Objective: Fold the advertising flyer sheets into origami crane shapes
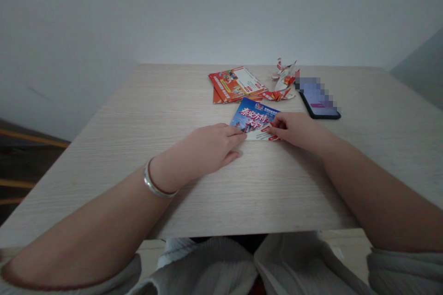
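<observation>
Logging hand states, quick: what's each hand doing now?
Left hand: open, fingers pressing the blue printed paper leaflet flat.
Right hand: fingers closed, pinching the leaflet's right edge.

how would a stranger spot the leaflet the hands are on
On the pale wooden table, look nearer than the stack of red leaflets and left of the black phone. The blue leaflet lies flat there, left hand and right hand touching its sides. It alone is blue; the neighbouring papers are red.

both hands, left hand (pixel 211 145) and right hand (pixel 294 130), on a blue leaflet (pixel 254 117) atop the wooden table (pixel 138 138)
</observation>
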`<state>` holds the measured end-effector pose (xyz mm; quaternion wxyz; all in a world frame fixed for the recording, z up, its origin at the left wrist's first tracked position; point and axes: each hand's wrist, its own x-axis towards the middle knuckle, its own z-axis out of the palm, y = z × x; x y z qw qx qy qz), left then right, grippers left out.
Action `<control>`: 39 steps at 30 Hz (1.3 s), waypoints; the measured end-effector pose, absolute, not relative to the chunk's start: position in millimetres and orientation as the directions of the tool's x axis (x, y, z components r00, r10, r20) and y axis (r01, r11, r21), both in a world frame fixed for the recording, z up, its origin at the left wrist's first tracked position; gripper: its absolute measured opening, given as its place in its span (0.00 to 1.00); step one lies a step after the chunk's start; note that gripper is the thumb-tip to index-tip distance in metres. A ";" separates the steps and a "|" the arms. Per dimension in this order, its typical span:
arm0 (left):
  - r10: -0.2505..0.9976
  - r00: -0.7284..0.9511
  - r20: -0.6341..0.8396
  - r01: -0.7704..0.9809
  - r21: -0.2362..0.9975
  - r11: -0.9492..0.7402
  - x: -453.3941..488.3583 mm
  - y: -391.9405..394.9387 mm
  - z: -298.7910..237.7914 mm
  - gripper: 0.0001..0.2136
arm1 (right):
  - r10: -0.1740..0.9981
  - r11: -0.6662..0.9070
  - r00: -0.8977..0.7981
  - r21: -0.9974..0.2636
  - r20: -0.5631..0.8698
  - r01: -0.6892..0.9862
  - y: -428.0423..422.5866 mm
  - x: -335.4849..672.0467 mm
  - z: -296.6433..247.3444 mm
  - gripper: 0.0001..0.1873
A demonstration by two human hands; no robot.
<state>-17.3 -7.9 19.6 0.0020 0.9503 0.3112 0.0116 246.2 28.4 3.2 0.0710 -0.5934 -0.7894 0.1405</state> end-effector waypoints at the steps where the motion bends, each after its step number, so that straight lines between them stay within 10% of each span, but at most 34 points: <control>1: 0.588 0.809 0.028 0.588 0.009 -0.809 -17.4 -7.9 19.0 0.20 | 0.956 0.258 -0.287 -0.293 -0.059 0.921 28.8 245.7 3.4 0.16; 28: 0.562 0.827 0.023 0.559 0.073 -0.826 -12.2 -9.4 11.9 0.24 | 0.961 0.198 -0.219 -0.133 -0.170 0.971 32.3 252.5 10.2 0.14; 34: 0.506 0.861 0.059 0.500 0.090 -0.861 -8.4 -7.6 -3.5 0.29 | 0.874 0.458 -0.436 -0.066 0.216 0.886 24.9 244.7 13.5 0.15; 39: 0.494 0.869 0.039 0.489 0.090 -0.868 -7.4 -10.9 -5.0 0.32 | 0.834 0.550 -0.545 -0.034 0.085 0.835 16.3 227.3 10.7 0.11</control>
